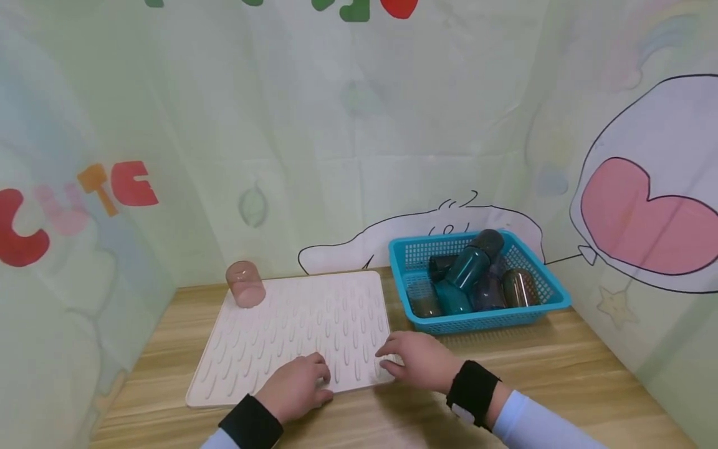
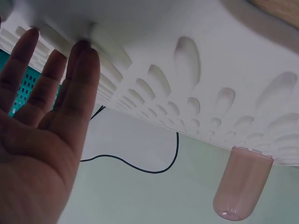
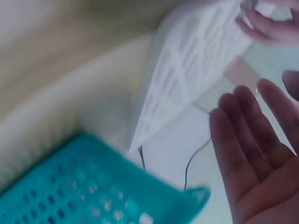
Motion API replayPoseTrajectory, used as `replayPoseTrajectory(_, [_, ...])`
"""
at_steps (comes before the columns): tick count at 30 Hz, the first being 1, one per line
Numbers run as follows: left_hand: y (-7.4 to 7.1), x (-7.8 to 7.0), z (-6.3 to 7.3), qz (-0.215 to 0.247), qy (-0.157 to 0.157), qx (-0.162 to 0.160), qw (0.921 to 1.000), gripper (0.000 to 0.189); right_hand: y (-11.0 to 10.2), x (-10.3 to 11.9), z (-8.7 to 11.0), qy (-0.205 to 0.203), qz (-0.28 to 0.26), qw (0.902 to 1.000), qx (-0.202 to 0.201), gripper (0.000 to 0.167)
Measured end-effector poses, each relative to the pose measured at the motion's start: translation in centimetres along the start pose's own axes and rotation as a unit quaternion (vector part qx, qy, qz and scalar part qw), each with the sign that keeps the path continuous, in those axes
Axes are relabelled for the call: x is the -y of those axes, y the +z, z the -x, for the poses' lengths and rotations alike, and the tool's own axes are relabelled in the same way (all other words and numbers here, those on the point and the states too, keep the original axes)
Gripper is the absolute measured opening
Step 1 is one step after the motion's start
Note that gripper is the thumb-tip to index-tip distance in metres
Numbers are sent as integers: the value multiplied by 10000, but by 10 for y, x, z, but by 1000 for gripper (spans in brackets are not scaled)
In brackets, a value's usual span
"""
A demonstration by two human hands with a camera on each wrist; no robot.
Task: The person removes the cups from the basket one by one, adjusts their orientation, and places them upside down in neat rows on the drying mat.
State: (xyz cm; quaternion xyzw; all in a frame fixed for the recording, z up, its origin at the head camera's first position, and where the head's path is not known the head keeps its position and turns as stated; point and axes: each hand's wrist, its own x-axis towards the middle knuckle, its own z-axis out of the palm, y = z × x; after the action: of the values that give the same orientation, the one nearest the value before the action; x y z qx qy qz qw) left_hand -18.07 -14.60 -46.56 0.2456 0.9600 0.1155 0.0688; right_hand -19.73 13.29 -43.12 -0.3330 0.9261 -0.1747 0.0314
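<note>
- Cartoon-printed cloth (image 1: 314, 125) walls in a wood-grain table (image 1: 505, 362).
- On it lies a white mat (image 1: 303, 330); a pink cup (image 1: 245, 287) stands mouth down at its far left corner.
- Just right, a blue basket (image 1: 482, 325) holds heaped teal and dark cups (image 1: 468, 269).
- Left hand (image 1: 294, 385) and right hand (image 1: 422, 359) are at the mat's near edge, fingers relaxed, gripping nothing; I can't tell whether they touch it.

White oval-ridged mat (image 1: 291, 337), dusty-pink cup (image 1: 245, 285), bright-blue latticed basket (image 1: 488, 318), tan wood-grained table (image 1: 538, 358)
</note>
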Motion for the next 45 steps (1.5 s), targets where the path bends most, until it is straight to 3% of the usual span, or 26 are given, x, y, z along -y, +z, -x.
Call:
replayPoseTrajectory(5, [1,0,0,-146,11,-38,9999,23,-29,-12,-1,525,-140,9948,-856,18])
replayPoseTrajectory(11, [3,1,-1,-318,88,-114,9994,24,-65,-37,-1,1571,-1112,9709,-1428,23])
replayPoseTrajectory(15, [3,0,-1,-384,118,-151,9991,24,-82,-58,-1,2107,-1152,9603,-1419,35])
replayPoseTrajectory(21, [3,0,1,-380,122,-162,9991,24,-94,-89,-4,2844,-449,9506,-1161,74])
replayPoseTrajectory(24, [3,0,2,-367,187,-198,9990,23,-95,-101,-5,3148,-108,9432,-1055,85])
replayPoseTrajectory(32, [5,1,1,-416,253,-258,9985,23,-102,-115,-6,3578,359,9282,-953,88])
replayPoseTrajectory(40, [6,3,2,-361,203,-271,9988,24,-108,-125,-14,3790,467,9200,-885,90])
replayPoseTrajectory(45, [6,3,4,-340,234,-346,9985,23,-110,-128,-19,4051,440,9094,-834,92])
